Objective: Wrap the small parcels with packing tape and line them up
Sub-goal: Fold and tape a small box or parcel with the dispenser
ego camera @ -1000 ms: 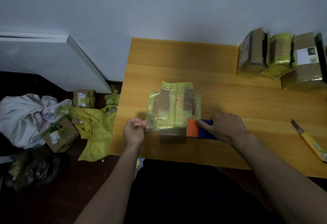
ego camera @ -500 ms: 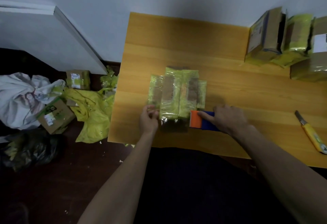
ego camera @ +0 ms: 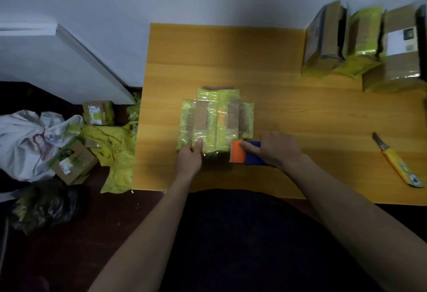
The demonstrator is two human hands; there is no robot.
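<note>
A flat cardboard parcel (ego camera: 217,120) banded with yellow-green and clear tape lies in the middle of the wooden table (ego camera: 277,107). My left hand (ego camera: 190,157) presses on its near left edge, thumb laid flat on the tape. My right hand (ego camera: 275,148) grips an orange and blue tape dispenser (ego camera: 245,155) at the parcel's near right corner, forefinger stretched along its top. Three taped parcels (ego camera: 360,44) stand in a row at the table's far right corner.
A yellow-handled knife (ego camera: 397,164) lies on the table at the right. On the floor to the left are small boxes (ego camera: 71,162), crumpled yellow wrapping (ego camera: 113,153), a white bag (ego camera: 25,144) and a black bag (ego camera: 44,206). A white board (ego camera: 46,60) leans on the wall.
My left hand moved right from beyond the parcel's left edge onto its near edge and now presses the tape down. The right hand stayed on the dispenser.
</note>
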